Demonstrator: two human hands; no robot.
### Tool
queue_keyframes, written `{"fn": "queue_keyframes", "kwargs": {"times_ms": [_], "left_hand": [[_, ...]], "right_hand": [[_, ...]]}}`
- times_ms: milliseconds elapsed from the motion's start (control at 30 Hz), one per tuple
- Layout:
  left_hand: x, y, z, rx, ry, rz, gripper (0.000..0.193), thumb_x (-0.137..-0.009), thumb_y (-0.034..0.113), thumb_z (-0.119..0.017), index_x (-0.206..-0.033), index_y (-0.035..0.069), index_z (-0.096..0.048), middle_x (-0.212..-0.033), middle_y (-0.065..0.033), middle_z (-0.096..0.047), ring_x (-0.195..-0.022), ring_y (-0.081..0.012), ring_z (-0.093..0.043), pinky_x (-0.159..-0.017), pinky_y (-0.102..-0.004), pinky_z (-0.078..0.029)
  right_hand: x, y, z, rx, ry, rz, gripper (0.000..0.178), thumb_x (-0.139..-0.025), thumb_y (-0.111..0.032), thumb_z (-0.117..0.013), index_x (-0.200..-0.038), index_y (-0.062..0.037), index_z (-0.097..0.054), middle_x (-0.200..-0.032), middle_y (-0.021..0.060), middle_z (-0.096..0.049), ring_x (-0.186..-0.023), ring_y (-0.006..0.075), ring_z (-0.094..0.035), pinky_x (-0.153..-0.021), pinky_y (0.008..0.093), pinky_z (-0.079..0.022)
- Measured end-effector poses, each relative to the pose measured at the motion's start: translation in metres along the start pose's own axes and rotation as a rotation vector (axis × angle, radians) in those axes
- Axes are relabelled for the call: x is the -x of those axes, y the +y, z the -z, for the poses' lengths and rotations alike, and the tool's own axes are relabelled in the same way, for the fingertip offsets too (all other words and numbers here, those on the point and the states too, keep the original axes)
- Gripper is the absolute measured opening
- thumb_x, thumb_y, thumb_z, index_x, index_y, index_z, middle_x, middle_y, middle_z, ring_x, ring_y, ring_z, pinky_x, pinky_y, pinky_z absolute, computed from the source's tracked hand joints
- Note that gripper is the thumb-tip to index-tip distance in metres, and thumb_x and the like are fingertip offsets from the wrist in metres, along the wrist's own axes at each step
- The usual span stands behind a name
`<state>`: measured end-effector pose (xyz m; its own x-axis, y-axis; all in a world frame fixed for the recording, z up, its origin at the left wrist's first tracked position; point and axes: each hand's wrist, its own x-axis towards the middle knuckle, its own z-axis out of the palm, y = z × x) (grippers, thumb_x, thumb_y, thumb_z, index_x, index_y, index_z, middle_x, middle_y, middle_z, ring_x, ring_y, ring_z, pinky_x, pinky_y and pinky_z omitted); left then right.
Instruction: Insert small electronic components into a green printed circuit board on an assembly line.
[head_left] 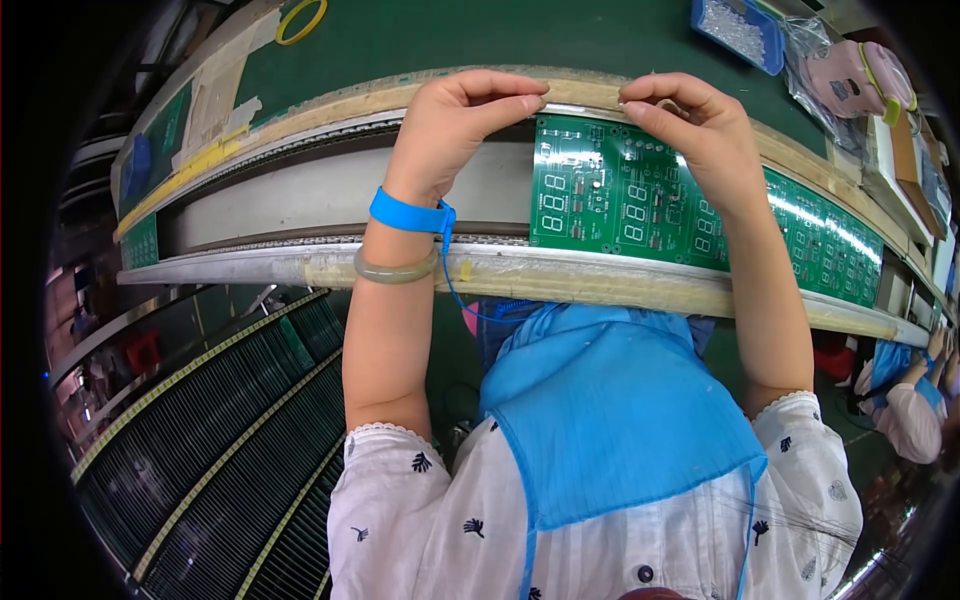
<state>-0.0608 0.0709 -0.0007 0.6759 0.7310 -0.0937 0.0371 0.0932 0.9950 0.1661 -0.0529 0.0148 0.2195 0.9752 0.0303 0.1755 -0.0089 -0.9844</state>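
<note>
My left hand [455, 130] hovers above the rail's far edge, thumb and index fingertips drawn together. Opposite it, my right hand [697, 125] makes a similar pinch just beyond the green circuit board [590, 195]. Whatever either pinch holds, if anything, is too small to make out. The board lies flat in the conveyor track and carries white digit outlines, holes and small parts. My right hand and forearm hide part of it. Farther right along the track lie more green boards [830, 240]. A blue wrist strap [408, 212] with a cord and a pale bangle [395, 268] circle my left arm.
Beyond the rail, a blue tray [738, 35] of small clear parts sits beside a pink container [845, 80]. A yellow ring [300, 20] lies at far left. Slotted black racks [220, 430] stand lower left. Another person's arm [915, 370] shows at far right.
</note>
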Motion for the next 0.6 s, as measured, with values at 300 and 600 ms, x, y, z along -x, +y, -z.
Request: {"fn": "queue_keyframes", "kwargs": {"times_ms": [300, 600], "left_hand": [[0.004, -0.008, 0.001, 0.011, -0.008, -0.010, 0.018, -0.087, 0.004, -0.071, -0.105, 0.000, -0.072, -0.101, -0.0095, -0.073, -0.097, -0.0157, -0.068, -0.089, -0.0272, -0.053], [0.004, -0.008, -0.001, -0.007, -0.024, -0.011, 0.017, -0.087, 0.004, -0.072, -0.103, -0.001, -0.072, -0.100, -0.0088, -0.073, -0.094, -0.0148, -0.068, -0.088, -0.0265, -0.053]], "right_hand": [[0.001, 0.002, -0.013, 0.007, -0.045, 0.002, 0.022, -0.087, -0.014, -0.073, -0.108, -0.0065, -0.074, -0.094, 0.0001, -0.071, -0.079, 0.0058, -0.060, -0.071, 0.0209, -0.049], [0.002, 0.001, -0.022, 0.320, -0.025, 0.089, 0.018, -0.088, -0.016, -0.071, -0.102, -0.0054, -0.074, -0.093, 0.0065, -0.071, -0.085, 0.0167, -0.065, -0.077, 0.0289, -0.051]]}}
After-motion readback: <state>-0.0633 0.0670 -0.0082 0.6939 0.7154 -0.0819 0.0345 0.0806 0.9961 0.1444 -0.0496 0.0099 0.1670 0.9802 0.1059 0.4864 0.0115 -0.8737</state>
